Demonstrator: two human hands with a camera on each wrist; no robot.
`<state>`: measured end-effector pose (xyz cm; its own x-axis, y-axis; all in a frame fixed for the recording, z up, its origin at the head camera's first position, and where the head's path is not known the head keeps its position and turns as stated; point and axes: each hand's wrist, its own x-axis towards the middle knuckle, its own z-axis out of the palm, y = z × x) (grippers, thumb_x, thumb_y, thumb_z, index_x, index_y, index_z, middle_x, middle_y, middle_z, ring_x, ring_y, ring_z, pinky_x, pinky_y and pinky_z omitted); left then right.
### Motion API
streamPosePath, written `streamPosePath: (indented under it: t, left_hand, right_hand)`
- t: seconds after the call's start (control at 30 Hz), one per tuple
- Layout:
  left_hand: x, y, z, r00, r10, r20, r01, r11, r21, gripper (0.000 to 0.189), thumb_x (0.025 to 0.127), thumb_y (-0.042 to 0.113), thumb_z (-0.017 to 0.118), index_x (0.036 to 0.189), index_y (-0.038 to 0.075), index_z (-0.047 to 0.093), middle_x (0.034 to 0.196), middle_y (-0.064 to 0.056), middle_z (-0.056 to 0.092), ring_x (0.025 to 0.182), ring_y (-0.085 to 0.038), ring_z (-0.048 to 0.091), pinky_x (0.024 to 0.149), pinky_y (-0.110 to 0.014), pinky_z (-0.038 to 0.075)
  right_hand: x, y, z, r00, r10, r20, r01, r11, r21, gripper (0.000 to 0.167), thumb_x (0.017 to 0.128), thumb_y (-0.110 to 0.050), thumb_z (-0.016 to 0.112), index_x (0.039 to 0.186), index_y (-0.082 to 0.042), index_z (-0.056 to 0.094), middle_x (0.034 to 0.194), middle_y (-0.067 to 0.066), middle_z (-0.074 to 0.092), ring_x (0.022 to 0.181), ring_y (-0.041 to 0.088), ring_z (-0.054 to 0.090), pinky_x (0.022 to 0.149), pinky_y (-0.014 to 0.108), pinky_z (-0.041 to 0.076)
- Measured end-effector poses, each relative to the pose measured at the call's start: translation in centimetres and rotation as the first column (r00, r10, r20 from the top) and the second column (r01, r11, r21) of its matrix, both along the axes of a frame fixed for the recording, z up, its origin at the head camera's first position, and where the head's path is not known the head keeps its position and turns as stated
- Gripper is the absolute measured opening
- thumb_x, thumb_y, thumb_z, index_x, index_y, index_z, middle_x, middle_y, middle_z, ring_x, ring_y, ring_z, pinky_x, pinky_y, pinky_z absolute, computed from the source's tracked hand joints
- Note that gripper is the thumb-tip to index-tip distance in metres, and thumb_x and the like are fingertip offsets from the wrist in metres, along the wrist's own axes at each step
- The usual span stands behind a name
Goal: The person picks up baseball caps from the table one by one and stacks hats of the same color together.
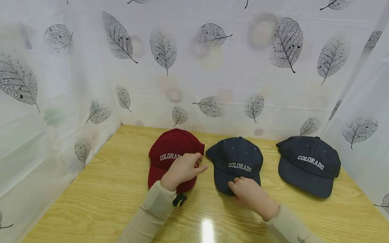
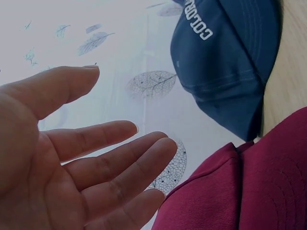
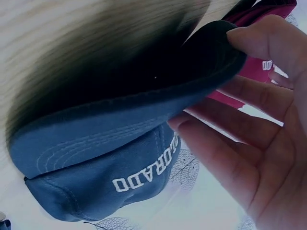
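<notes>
On the table (image 1: 100,189), the first cap (image 1: 173,143) is lying mostly left of the frame's centre, the middle cap (image 1: 238,153) right of centre just beside it, and the end cap (image 1: 308,173) farther right. A curtain (image 1: 185,82) is hanging behind them across the upper frame.

Left sleeve (image 1: 141,222): long, pale cream-beige, plain, soft creases along forearm; loose, broad cuff (image 1: 159,199) ends at wrist. Right sleeve (image 1: 288,224): same pale beige, small dark thin-lined mark (image 1: 301,239) on forearm, partly cut off, unreadable. Left hand (image 1: 182,168) and right hand (image 1: 250,194) bare. Left fingers (image 2: 96,139) slender, tips rounded, thumbnail short.
</notes>
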<state>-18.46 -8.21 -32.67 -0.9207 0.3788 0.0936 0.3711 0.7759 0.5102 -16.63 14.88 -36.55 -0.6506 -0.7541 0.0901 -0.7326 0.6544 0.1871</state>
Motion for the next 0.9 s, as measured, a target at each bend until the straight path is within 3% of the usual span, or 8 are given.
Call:
streamPosePath:
  t: [0.23,0.5,0.63,0.77,0.9]
  left_hand:
    - [0.2,0.0,0.2,1.0,-0.001,0.001,0.001,1.0,-0.001,0.028,0.083,0.031,0.06,0.1,0.008,0.059,0.081,0.001,0.057,0.068,-0.009,0.052,0.061,-0.025,0.043]
    - [0.2,0.1,0.0,1.0,-0.008,-0.002,0.008,1.0,-0.004,0.029,0.083,0.03,0.061,0.101,0.007,0.06,0.079,0.001,0.057,0.066,-0.009,0.051,0.059,-0.025,0.043]
    - [0.2,0.1,0.0,1.0,-0.012,-0.005,0.012,1.0,-0.007,0.029,0.083,0.03,0.06,0.101,0.007,0.06,0.081,0.0,0.058,0.068,-0.009,0.052,0.06,-0.025,0.043]
    - [0.2,0.1,0.1,1.0,-0.003,-0.013,0.003,1.0,-0.015,0.029,0.084,0.031,0.06,0.102,0.008,0.06,0.079,0.001,0.057,0.067,-0.009,0.051,0.059,-0.025,0.043]
    - [0.0,0.1,-0.1,1.0,-0.007,-0.016,0.006,1.0,-0.015,0.03,0.083,0.031,0.061,0.101,0.007,0.06,0.078,0.001,0.057,0.065,-0.009,0.051,0.058,-0.024,0.043]
  right_hand:
    - [0.4,-0.1,0.0,0.999,-0.046,-0.007,0.046,0.998,-0.032,0.024,0.063,-0.018,0.076,0.07,-0.011,0.054,0.059,-0.001,0.043,0.05,0.016,0.044,0.044,0.028,0.038]
    - [0.2,0.6,0.4,0.991,-0.109,0.081,0.122,0.977,-0.176,0.029,0.067,-0.021,0.075,0.09,-0.009,0.063,0.068,-0.003,0.05,0.053,0.01,0.048,0.045,0.024,0.038]
    - [-0.3,0.9,0.5,0.987,-0.127,0.101,0.146,0.965,-0.219,0.03,0.069,-0.021,0.074,0.094,-0.007,0.063,0.075,-0.001,0.056,0.056,0.01,0.051,0.047,0.023,0.04]
    - [-1.5,1.6,1.1,0.972,-0.15,0.181,0.202,0.926,-0.319,0.026,0.073,-0.017,0.071,0.095,-0.006,0.063,0.084,0.004,0.062,0.067,0.015,0.057,0.055,0.027,0.045]
    - [-3.1,3.0,1.6,0.94,-0.19,0.282,0.3,0.854,-0.425,0.021,0.078,-0.014,0.067,0.096,-0.005,0.063,0.088,0.005,0.062,0.075,0.018,0.058,0.062,0.032,0.047]
